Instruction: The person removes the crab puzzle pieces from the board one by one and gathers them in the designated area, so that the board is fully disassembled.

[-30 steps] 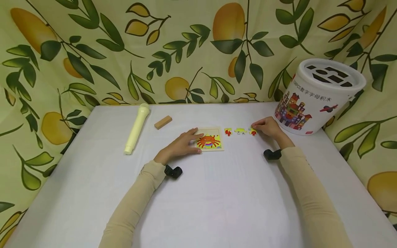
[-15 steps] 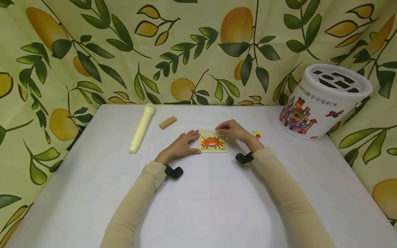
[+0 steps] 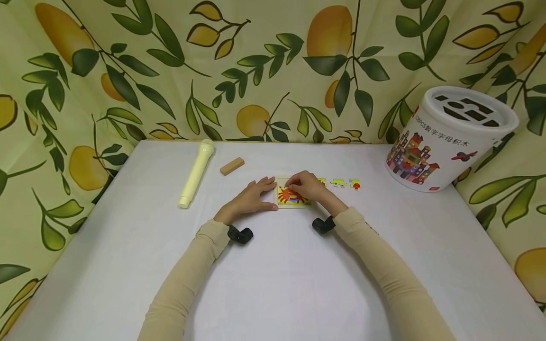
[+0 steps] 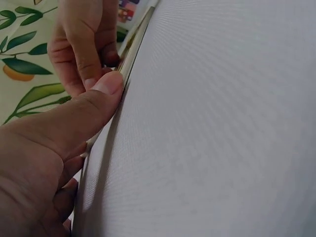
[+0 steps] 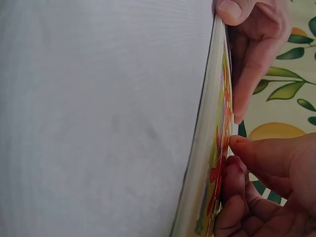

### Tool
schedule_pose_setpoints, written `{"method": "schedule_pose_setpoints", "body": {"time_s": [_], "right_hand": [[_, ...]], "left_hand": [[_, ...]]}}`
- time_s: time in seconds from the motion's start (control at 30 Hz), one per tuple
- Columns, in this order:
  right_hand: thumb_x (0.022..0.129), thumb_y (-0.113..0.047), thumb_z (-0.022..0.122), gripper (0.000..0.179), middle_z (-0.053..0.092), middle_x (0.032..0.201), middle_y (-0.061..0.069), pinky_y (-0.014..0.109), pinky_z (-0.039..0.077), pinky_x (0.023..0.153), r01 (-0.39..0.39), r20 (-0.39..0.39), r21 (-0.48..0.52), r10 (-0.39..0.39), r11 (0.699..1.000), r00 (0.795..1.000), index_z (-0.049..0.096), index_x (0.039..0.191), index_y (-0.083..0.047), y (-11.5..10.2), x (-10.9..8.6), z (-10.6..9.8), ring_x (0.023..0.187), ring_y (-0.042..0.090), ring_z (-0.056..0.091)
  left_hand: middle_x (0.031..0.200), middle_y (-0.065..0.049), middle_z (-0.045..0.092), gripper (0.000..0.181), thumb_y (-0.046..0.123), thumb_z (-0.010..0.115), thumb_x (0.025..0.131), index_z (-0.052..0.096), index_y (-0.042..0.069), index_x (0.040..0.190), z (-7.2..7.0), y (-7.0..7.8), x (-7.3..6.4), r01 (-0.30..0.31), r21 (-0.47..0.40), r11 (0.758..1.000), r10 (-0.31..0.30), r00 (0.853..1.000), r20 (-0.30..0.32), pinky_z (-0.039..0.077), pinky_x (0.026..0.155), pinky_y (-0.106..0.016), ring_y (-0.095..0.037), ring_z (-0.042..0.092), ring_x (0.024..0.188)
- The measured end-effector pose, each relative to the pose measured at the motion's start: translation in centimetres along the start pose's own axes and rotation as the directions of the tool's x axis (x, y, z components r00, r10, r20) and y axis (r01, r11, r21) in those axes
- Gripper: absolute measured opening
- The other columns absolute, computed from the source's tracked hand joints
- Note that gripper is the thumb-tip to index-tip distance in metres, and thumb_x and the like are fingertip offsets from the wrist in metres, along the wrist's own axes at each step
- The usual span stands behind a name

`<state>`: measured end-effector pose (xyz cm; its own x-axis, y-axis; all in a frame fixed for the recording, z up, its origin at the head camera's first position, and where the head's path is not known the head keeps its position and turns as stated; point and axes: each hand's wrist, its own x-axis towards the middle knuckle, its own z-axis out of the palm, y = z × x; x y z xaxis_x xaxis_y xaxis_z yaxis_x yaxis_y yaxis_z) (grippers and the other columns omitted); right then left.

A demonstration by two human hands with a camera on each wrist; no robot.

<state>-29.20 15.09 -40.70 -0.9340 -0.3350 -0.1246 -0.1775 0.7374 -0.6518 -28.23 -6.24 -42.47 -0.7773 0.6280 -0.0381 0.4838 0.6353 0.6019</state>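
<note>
A small square crab jigsaw puzzle (image 3: 283,195) lies in a pale wooden frame on the white table. At its left side rests my left hand (image 3: 249,198), fingers spread, thumb at the near corner and fingertips towards the far corner. My right hand (image 3: 314,188) reaches over the puzzle from the right, its fingers bent and bunched down onto the crab picture. In the right wrist view its thumb and fingertips (image 5: 237,170) meet the picture's surface close together; I cannot tell whether they pinch a piece. Right of the frame, loose puzzle pieces (image 3: 339,183) lie in a row.
A wooden block (image 3: 232,166) and a pale yellow stick with a rounded end (image 3: 196,174) lie at the back left. A white bucket (image 3: 448,139) with a slotted lid stands at the back right. Fruit-patterned curtain (image 3: 251,71) borders the table.
My right hand has come leftward from the rightmost loose piece, past the others, onto the puzzle. My left hand stays at the frame's left side. The view has shifted slightly.
</note>
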Motion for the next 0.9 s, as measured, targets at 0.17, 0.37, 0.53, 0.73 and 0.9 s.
{"method": "schedule_pose_setpoints", "body": {"time_s": [0.17, 0.37, 0.53, 0.73, 0.9], "right_hand": [[0.093, -0.012, 0.052, 0.019, 0.066, 0.101, 0.009, 0.035, 0.043, 0.089, -0.004, 0.010, 0.010, 0.004, 1.000, 1.000, 0.068, 0.101, -0.007, -0.02, 0.06, 0.05, 0.087, 0.020, 0.054], [0.093, -0.013, 0.052, 0.016, 0.065, 0.094, 0.006, 0.033, 0.043, 0.084, 0.020, -0.003, -0.001, -0.020, 1.000, 1.000, 0.067, 0.097, -0.009, -0.11, 0.07, 0.11, 0.083, 0.019, 0.053], [0.093, -0.012, 0.051, 0.014, 0.061, 0.092, 0.008, 0.032, 0.041, 0.082, -0.001, -0.010, -0.013, 0.001, 1.000, 1.000, 0.063, 0.100, -0.008, -0.08, 0.20, 0.29, 0.083, 0.020, 0.051], [0.092, -0.011, 0.054, 0.012, 0.061, 0.088, 0.009, 0.028, 0.041, 0.075, 0.052, -0.047, -0.006, -0.052, 0.999, 0.998, 0.063, 0.097, -0.004, -0.09, -0.09, 0.25, 0.079, 0.018, 0.052], [0.091, -0.012, 0.056, 0.013, 0.062, 0.088, 0.010, 0.028, 0.042, 0.076, 0.066, -0.073, 0.024, -0.064, 0.998, 0.995, 0.064, 0.096, -0.004, 0.09, -0.13, 0.21, 0.080, 0.019, 0.052]], "left_hand": [[0.152, -0.007, 0.025, 0.077, 0.037, 0.070, 0.079, 0.036, 0.006, 0.141, 0.01, -0.04, 0.01, 0.000, 0.002, 1.000, 0.000, 1.000, -0.002, 0.005, 0.115, -0.047, -0.023, 0.013, 0.143], [0.152, -0.007, 0.024, 0.078, 0.036, 0.071, 0.078, 0.036, 0.006, 0.141, 0.08, -0.07, 0.04, -0.001, 0.001, 1.000, 0.001, 1.000, -0.004, 0.005, 0.115, -0.047, -0.023, 0.013, 0.143], [0.152, -0.006, 0.024, 0.078, 0.036, 0.072, 0.077, 0.036, 0.007, 0.140, 0.10, 0.00, 0.08, 0.005, -0.001, 1.000, -0.005, 1.000, -0.011, 0.005, 0.115, -0.046, -0.022, 0.013, 0.143], [0.152, -0.008, 0.025, 0.078, 0.034, 0.073, 0.076, 0.037, 0.005, 0.140, 0.12, 0.09, 0.00, -0.006, -0.012, 1.000, 0.006, 1.000, -0.017, 0.005, 0.115, -0.049, -0.025, 0.014, 0.143], [0.152, -0.008, 0.025, 0.078, 0.035, 0.072, 0.077, 0.037, 0.005, 0.140, 0.13, 0.04, 0.00, -0.006, -0.004, 1.000, 0.006, 1.000, -0.015, 0.005, 0.115, -0.049, -0.025, 0.014, 0.143]]}}
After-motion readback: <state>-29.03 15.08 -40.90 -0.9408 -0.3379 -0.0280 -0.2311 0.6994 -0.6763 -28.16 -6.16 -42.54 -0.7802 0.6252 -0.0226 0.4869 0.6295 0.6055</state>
